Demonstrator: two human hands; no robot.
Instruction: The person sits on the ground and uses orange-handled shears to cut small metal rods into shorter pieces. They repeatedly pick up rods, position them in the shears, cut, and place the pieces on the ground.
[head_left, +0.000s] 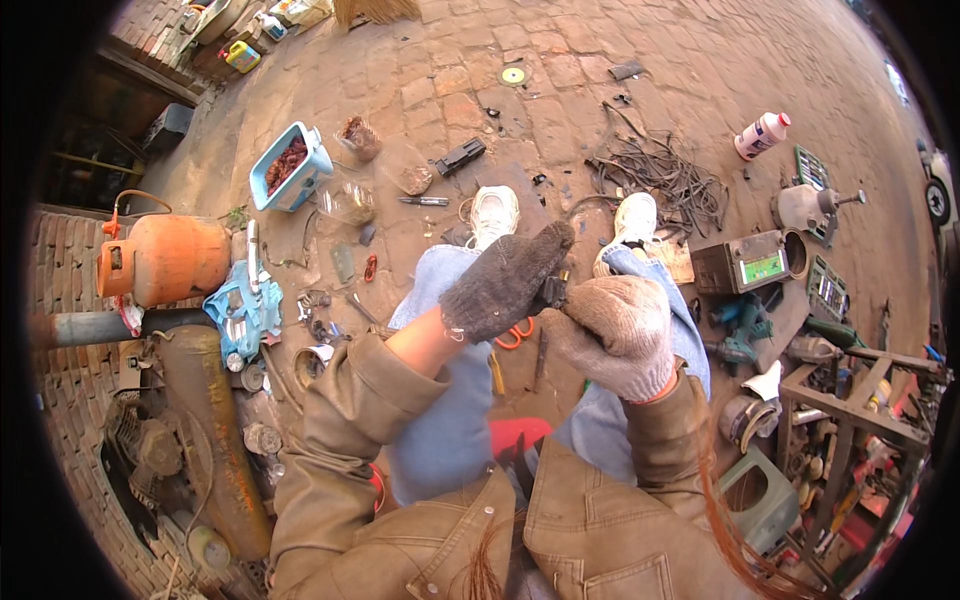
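Head view, dark-gloved left hand (508, 284) closed on small dark part (551, 291) between both hands, pale-gloved right hand (618, 332) curled against it, own hold unclear, orange-handled tool (516, 335) below, tangled cables (690, 190) beyond right shoe (634, 217).

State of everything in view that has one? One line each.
Left hand: gloved, holding a small black part
Small black part: between the hands, partly covered
Right hand: gloved, fingers curled; grip unclear
Blue tub: open, contents inside
White bottle: cap on
Cables: tangled on the ground
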